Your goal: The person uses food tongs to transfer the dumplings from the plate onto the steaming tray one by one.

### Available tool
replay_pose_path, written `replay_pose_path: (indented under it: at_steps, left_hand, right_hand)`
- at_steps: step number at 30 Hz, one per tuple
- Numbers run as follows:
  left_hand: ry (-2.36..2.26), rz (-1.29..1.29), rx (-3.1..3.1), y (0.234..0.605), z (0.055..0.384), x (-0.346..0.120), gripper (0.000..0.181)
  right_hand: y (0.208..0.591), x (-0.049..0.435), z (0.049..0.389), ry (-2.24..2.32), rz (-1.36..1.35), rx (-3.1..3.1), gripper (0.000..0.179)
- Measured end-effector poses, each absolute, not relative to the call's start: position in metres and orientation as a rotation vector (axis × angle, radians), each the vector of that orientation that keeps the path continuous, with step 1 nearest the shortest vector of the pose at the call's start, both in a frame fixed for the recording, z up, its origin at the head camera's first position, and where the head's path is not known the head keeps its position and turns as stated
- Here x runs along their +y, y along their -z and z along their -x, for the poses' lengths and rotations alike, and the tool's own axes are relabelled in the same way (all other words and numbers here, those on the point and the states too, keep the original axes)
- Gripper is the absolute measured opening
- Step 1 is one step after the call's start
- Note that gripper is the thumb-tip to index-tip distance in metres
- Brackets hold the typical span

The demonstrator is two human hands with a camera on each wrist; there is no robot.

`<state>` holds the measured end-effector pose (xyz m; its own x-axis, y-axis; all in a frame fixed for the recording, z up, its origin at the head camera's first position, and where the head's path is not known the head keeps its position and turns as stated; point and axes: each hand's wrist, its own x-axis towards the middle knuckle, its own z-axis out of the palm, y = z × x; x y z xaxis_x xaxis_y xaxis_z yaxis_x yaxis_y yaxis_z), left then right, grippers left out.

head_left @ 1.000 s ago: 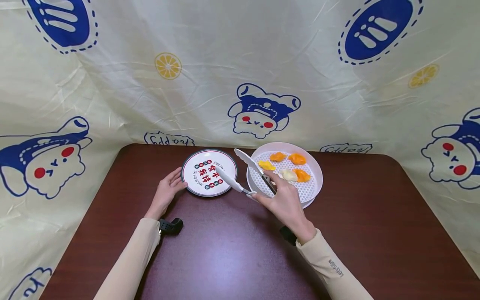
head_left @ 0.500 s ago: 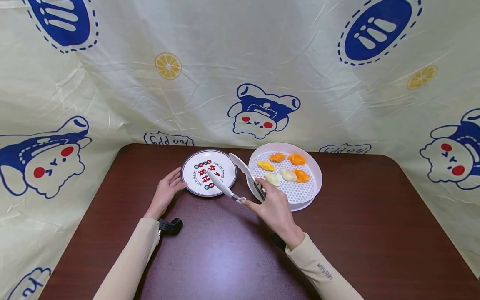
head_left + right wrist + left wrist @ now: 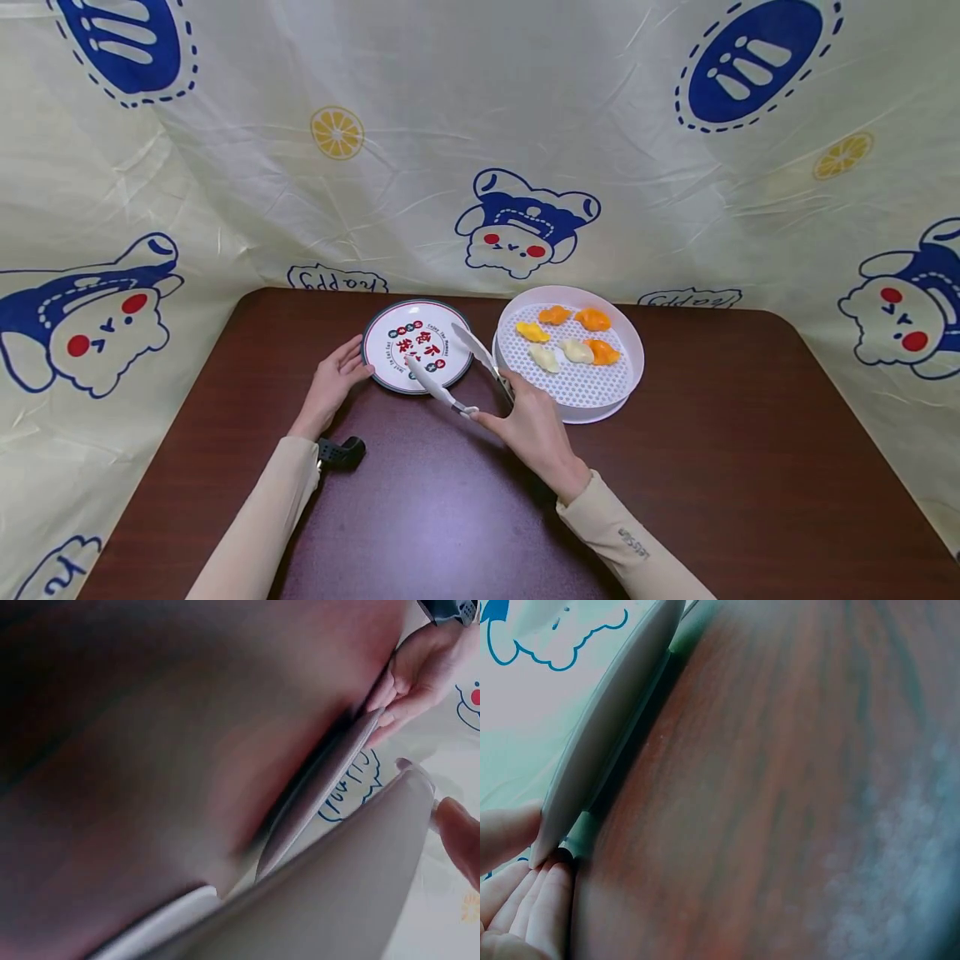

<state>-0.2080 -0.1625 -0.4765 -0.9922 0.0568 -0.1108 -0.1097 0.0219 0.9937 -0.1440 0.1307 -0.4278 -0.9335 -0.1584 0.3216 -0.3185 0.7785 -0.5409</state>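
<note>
My left hand (image 3: 332, 387) pinches the left rim of a round white plate (image 3: 388, 365) with red lettering and a dark edge. In the left wrist view the thumb (image 3: 508, 834) lies on one side of the plate's edge (image 3: 604, 735), the fingers (image 3: 546, 904) on the other. My right hand (image 3: 536, 429) holds tongs (image 3: 435, 386) with white tips, its thumb on one arm and fingers on the other. Spread wide, the two tips overlap the plate's right part in the head view, with nothing between them. From the right wrist, the plate (image 3: 322, 791) shows edge-on.
A white round steamer tray (image 3: 637, 346) with a perforated floor stands right of the plate. Several dumplings lie in it, orange (image 3: 592, 319), yellow (image 3: 532, 332) and whitish (image 3: 543, 359). A printed curtain (image 3: 420, 208) hangs behind the brown table (image 3: 735, 450).
The right hand has moved the tongs left and toward the person, off the tray, uncovering a whitish dumpling. The left hand and plate have stayed in place.
</note>
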Motion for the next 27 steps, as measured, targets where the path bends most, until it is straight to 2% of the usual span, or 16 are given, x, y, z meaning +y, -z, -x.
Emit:
replay_pose_path:
  at_steps: [10,17,27]
  left_hand:
    - [-2.121,0.049,2.156,0.477,0.208,-0.162,0.062]
    - [-2.122,0.048,2.152,0.476,0.208,-0.162,0.062]
    - [-2.126,0.032,2.155,0.477,0.207,-0.165,0.063]
  right_hand:
    - [0.438,0.128,0.143,-0.851,-0.376,-2.706,0.066]
    - [0.441,0.125,0.142,-0.815,-0.482,-2.632,0.063]
    - [0.442,0.123,0.139,-0.73,-0.545,-2.623,0.072]
